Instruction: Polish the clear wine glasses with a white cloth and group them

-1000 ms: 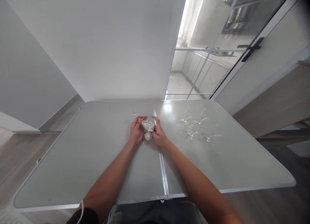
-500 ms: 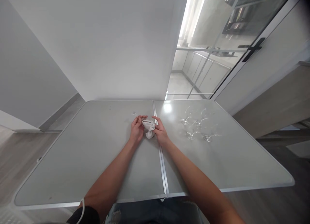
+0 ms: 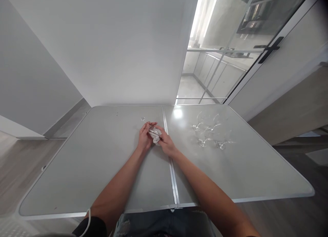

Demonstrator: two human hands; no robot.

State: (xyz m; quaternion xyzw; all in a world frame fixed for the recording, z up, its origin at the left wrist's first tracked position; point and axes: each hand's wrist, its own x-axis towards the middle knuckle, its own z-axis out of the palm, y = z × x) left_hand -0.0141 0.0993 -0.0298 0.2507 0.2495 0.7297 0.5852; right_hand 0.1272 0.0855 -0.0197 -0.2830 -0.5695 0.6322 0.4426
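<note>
Over the middle of the table (image 3: 84,162), just left of its metal seam, my two hands meet around one clear wine glass (image 3: 142,119). Its foot shows faintly beyond my fingers, and its bowl is largely covered. My left hand (image 3: 145,137) is wrapped round the glass from the left. From the right, my right hand (image 3: 167,144) presses a crumpled white cloth (image 3: 155,140) against the bowl, and part of the cloth hangs below. Whether the cloth is inside the bowl or only around it is hard to see.
Several clear stemmed glasses (image 3: 202,142) stand close together on the right half of the table. A white wall (image 3: 128,52) rises behind the table. To the right is a glass-paned door (image 3: 215,69) with a black handle (image 3: 270,50).
My right hand has moved slightly left and closed in on the cloth and glass, its fingers now nearer my left hand. Less of the cloth hangs out. The standing glasses have stayed put.
</note>
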